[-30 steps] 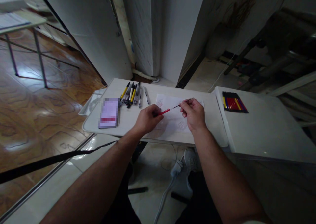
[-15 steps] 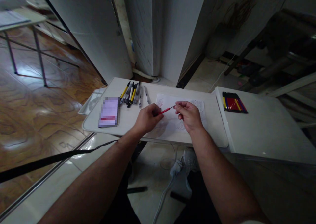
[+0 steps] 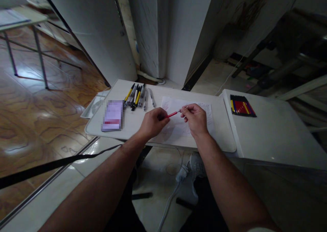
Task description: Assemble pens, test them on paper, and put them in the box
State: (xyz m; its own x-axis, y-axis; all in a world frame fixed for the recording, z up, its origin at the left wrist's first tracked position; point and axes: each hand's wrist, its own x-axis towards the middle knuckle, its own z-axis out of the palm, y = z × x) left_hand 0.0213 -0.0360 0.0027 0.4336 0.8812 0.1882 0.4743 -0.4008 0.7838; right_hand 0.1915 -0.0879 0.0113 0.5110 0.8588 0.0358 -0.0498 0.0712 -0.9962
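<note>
Over the paper, my left hand (image 3: 154, 121) is closed round a red pen barrel (image 3: 172, 114) that points right and slightly up. A thin rod like a pen refill (image 3: 179, 111) runs from the barrel's right end into the fingertips of my right hand (image 3: 195, 118), which pinch it. Where the rod ends inside the barrel is hidden. Below both hands lies a white sheet of paper (image 3: 176, 102) with scribbled lines. Several pens (image 3: 138, 95), black, yellow and clear, lie in a bunch left of the paper, and one clear pen (image 3: 152, 97) lies apart from them.
A pixelated box-like item (image 3: 112, 114) sits on the left of the small white table (image 3: 133, 124). On the adjoining white surface (image 3: 273, 133) at right is a flat row of coloured pens (image 3: 242, 106). A white cable (image 3: 168, 203) and a power strip (image 3: 182, 173) lie beneath.
My right hand has shifted slightly, and its fingertips are a little closer to the end of the red barrel. My left hand stays nearly in place.
</note>
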